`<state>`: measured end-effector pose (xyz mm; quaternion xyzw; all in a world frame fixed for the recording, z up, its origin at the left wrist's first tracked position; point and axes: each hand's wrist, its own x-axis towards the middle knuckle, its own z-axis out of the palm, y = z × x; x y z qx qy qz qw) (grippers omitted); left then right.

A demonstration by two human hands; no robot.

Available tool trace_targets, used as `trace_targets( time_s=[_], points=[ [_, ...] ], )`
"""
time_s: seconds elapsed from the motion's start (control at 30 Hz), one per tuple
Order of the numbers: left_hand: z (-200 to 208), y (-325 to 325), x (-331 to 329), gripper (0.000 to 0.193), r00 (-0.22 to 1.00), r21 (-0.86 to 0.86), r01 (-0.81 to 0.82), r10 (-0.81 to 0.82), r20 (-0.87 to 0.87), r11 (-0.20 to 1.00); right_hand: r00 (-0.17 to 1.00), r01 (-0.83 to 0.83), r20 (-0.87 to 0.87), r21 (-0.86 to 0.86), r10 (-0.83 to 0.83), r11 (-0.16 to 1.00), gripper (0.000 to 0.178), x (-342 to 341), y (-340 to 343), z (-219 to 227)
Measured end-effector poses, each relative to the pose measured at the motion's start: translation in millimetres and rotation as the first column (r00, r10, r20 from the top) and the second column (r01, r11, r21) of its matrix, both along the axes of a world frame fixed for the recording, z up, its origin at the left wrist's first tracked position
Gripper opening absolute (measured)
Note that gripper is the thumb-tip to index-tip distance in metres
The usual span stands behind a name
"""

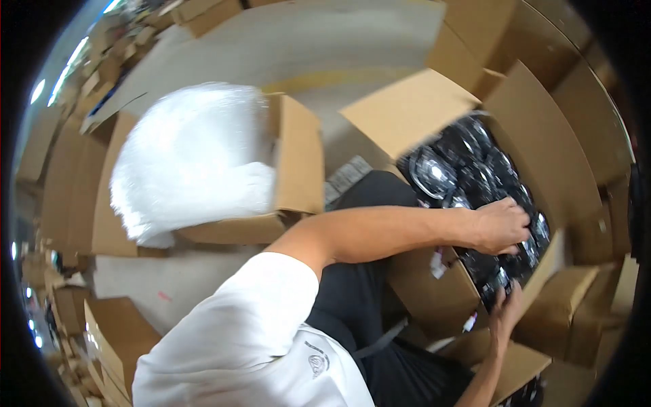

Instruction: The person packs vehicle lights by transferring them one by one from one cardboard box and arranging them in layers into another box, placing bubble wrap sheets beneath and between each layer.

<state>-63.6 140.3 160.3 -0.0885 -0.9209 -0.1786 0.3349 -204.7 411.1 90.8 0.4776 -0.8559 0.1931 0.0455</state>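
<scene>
Black packs (468,152) in clear glossy wrap fill an open box (434,292) on the person's right, too tightly jumbled to count. The left arm stretches across the body, slightly bent at the elbow, its forearm nearly level over the box; the left hand (502,227) is palm down on the packs with fingers curled under, and whether it grips one cannot be told. The right forearm rises from the lower edge, and the right hand (507,313) is at the box's near end, fingers raised and slightly parted beside the packs; its hold, too, is unclear. Two small white pieces (469,322) show along the box's side. One knee in black trousers (352,292) lies between this box and a second carton (300,156), which holds one big bundle of clear plastic (196,163).
</scene>
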Motion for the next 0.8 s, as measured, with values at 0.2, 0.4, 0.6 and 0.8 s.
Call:
trace_targets(
  time_s=[0.2,0.4,0.6,0.8],
  points=[
    [13,-140,243,0.03,0.788,0.046,-0.599,0.599,-0.144,0.799,0.952,0.092,0.291,0.02,-0.094,0.996,0.044,-10,-8,28],
    [-61,-161,585,0.017,-0.279,-0.852,-0.49,0.893,0.354,0.185,0.853,0.071,0.515,0.057,-0.09,0.996,0.046,-1,-20,35],
    [-6,-146,570,0.016,-0.329,-0.665,-0.715,0.736,0.591,0.214,0.905,0.034,0.418,0.105,-0.075,0.994,0.043,-5,-17,37],
    [100,-139,544,0.034,0.201,0.075,-0.979,0.891,0.406,0.187,0.964,0.097,0.259,-0.131,-0.06,0.987,0.032,-3,-22,44]
  ],
)
